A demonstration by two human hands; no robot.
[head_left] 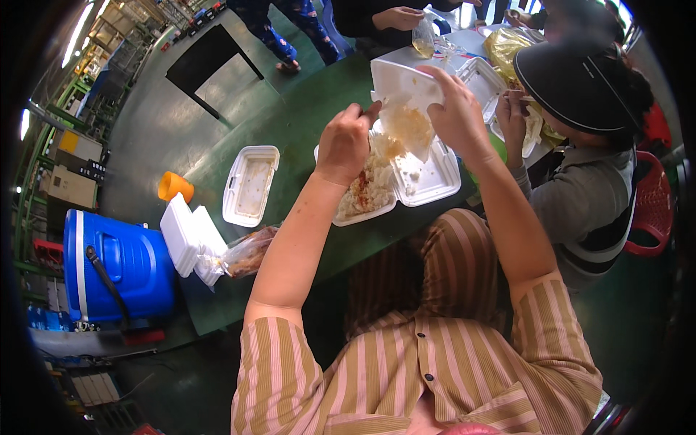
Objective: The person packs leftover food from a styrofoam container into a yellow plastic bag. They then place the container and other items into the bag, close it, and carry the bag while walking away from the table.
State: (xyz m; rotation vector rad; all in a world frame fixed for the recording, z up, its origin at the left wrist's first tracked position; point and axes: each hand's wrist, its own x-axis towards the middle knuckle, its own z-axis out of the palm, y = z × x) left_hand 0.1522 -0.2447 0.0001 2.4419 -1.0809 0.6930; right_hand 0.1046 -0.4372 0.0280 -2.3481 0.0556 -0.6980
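Observation:
My right hand (458, 112) grips a white foam food container (395, 78), tilted up on its edge, with wet yellowish-brown food on its inside. Below it lies an open foam box (444, 181) on the green table. White rice (366, 192) with a streak of red sauce fills its left half, and a few grains sit in the right half. Closed beside the tilted container, over the rice, is my left hand (345, 145). Its fingers are curled; whatever is in them is hidden.
Left on the table (304, 109) are a stained foam tray (250, 185), an orange cup (175, 187), white foam boxes (181, 230) and a plastic bag of brown food (252, 254). A blue cooler (119, 264) stands beyond. Close on my right sits a person in a black visor (573, 87).

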